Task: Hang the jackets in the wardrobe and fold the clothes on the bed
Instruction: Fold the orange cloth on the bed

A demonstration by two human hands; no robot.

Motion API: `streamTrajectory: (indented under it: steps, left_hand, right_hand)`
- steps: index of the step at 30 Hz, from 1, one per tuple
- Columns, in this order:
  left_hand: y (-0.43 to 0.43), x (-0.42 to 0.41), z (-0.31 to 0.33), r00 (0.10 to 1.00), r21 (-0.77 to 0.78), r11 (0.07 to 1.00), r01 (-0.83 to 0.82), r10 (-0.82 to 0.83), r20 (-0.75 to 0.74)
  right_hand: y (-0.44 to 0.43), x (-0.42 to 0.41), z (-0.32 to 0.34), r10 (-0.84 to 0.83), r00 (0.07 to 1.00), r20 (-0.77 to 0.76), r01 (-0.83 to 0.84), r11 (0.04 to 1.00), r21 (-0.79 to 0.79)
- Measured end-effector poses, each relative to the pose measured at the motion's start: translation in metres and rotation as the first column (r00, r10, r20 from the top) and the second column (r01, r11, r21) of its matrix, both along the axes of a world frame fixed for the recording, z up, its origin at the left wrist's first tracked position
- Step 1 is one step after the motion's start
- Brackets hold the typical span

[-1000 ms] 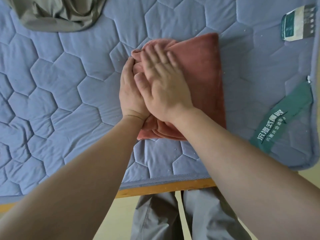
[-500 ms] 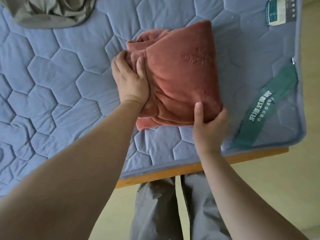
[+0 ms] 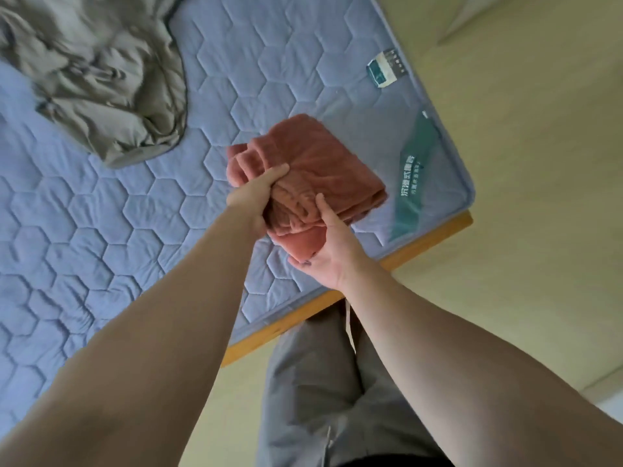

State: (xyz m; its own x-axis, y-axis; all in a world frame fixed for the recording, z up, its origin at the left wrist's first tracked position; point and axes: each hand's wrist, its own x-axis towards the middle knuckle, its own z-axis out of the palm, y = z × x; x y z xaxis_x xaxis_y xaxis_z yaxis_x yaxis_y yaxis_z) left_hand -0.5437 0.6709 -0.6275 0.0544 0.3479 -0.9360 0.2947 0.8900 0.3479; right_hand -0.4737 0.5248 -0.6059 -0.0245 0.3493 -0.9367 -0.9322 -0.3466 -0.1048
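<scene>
A person stands at the corner of a bed, holding a folded rust-red fleece garment (image 3: pixel 323 156) in both hands over the blue quilted mattress (image 3: pixel 135 230). The left hand (image 3: pixel 253 203) has a closed grip on the bundle's left side, with the thumb across the top and the fingers hidden underneath. The right hand (image 3: pixel 328 247) cups the near end from below, thumb pressed up against the fold.

The bundle lies directly ahead of both grips. Its long axis seems to run away and rightward, towards the mattress corner. Whether its far end touches the bed cannot be told.

A crumpled grey-green garment (image 3: pixel 101 79) lies well apart, at the far left. Bare mattress opens to the left. The wooden bed frame (image 3: pixel 421 246) and the floor (image 3: pixel 522 197) are near on the right, so setting the bundle down probably favours the left.
</scene>
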Motion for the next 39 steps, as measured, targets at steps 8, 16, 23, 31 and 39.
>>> streamTrajectory:
  steps: [8, 16, 23, 31, 39]
  left_hand:
    - [-0.068, 0.068, 0.203, 0.96, 0.203, 0.977, -0.068, 0.009, 0.279]
    - [-0.132, 0.187, 0.363, 0.808, 0.594, 0.8, 0.087, -0.406, 0.427]
    - [-0.225, 0.293, 0.44, 0.631, 0.698, 0.712, 0.073, -0.575, 0.521]
    - [-0.259, 0.34, 0.465, 0.593, 0.6, 0.8, -0.029, -0.469, 0.654]
    - [-0.209, 0.373, 0.481, 0.623, 0.652, 0.749, -0.12, -0.454, 0.637]
  right_hand:
    - [-0.067, 0.091, 0.184, 0.204, 0.887, 0.414, -0.163, 0.978, -0.132]
    - [-0.146, 0.264, 0.299, 0.404, -0.275, 0.872, 0.031, 0.911, -0.412]
    - [-0.213, 0.343, 0.38, 0.194, -0.611, 0.768, -0.064, 0.954, -0.292]
    - [-0.277, 0.376, 0.44, -0.288, -0.836, 0.468, -0.51, 0.722, -0.467]
    - [-0.188, 0.473, 0.429, -0.036, -0.602, 0.798, -0.256, 0.955, -0.149]
